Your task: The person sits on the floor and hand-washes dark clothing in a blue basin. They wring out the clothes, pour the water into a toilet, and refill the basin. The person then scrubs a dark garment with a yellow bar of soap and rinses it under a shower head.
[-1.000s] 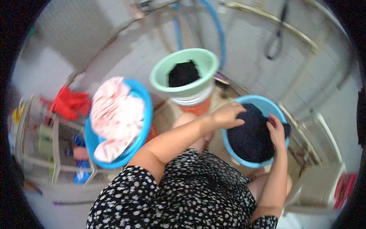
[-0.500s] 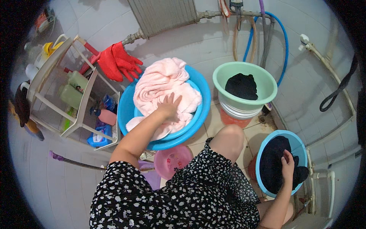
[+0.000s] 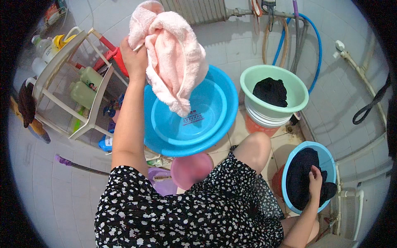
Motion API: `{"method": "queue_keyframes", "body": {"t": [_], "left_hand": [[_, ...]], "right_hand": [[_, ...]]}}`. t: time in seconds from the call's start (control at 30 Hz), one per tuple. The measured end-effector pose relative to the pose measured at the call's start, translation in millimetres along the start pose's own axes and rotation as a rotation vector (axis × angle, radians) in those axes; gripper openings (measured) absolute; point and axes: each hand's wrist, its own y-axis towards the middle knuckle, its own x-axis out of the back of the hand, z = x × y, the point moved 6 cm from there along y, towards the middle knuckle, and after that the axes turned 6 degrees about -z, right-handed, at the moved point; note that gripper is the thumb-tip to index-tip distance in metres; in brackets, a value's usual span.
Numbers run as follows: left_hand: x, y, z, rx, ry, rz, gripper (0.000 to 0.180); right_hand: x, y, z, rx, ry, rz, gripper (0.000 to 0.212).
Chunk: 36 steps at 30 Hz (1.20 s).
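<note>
By blue basins, L hand, arm fwd, grips pink towel; R hand on dk cloth, grip unclear.

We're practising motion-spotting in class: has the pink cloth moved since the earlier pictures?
Yes: judged against the radiator, the pink cloth has moved upward in view from the blue basin; the left hand now holds it.

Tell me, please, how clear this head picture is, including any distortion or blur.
Head view: tile lines on the left wall bow toward a dark rounded border; the pink towel is fairly sharp; the pink basin looks smeared; the black cloth shows little detail.
</note>
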Motion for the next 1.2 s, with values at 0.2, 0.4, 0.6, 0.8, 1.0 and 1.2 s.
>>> {"method": "queue_keyframes", "body": {"t": [0.2, 0.4, 0.6, 0.8, 1.0, 1.2], "left_hand": [[-43, -117, 19, 0.096, 0.492, 0.761, 0.054], [-65, -188, -80, -0.318, 0.262, 0.895, 0.064], [-83, -256, -284, -0.670, -0.519, 1.001, 0.058], [-94, -441, -398, -0.799, -0.941, 1.493, 0.064], [-100, -545, -483, -0.994, -0.622, 1.910, 0.086], [-111, -637, -479, -1.180, -0.302, 2.084, 0.081]], "right_hand": [[8, -2, -5, 0.027, -0.064, -0.013, 0.035], [22, -13, 0, 0.029, -0.072, -0.063, 0.035], [35, -23, 3, 0.071, -0.050, -0.100, 0.034], [81, -39, 24, -0.024, -0.467, -0.268, 0.033], [126, -70, 31, -0.049, -0.516, -0.333, 0.034], [143, -73, 12, -0.081, -0.550, -0.260, 0.036]]}}
